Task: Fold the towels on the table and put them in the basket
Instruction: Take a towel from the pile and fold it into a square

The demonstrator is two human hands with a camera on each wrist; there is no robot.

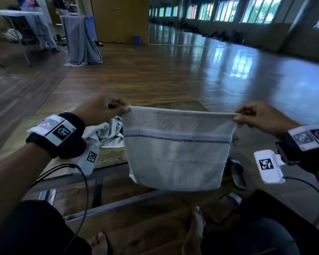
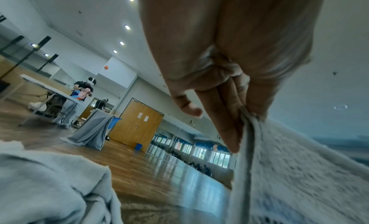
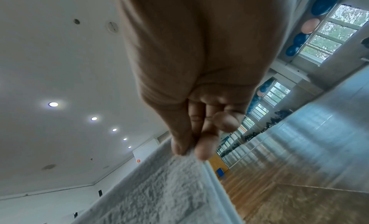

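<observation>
- No basket or other container can be made out in any of the three views, so what lies in one cannot be told.
- Two groups of towels show: one held towel [image 1: 177,148] in the air, and a crumpled heap of towels [image 1: 107,133] on the wooden table [image 1: 109,157]; how many pieces make up the heap cannot be told.
- The held towel is light grey with one bluish band and a dark stitched line running across it below the top hem.
- It hangs flat, facing the person, above the near edge of the table and in front of the floor [image 1: 173,70]; its top edge runs left to right between the two hands, nearly level, and the cloth drops straight down from it.
- The cloth looks doubled, with a second layer peeking out at the lower left corner.
- The left hand [image 1: 101,109] pinches the top left corner between thumb and fingers; in the left wrist view the fingertips [image 2: 233,142] close tightly on the hem.
- The right hand [image 1: 256,115] pinches the top right corner the same way; the right wrist view shows thumb and forefinger clamped on the hem edge.
- The heap sits just beside the held towel, under the left wrist, one fold bearing a black-and-white square marker [image 1: 92,157].
- Two dark sandals [image 1: 238,173] lie on the floor under the towel's right side, near the person's two bare feet.
</observation>
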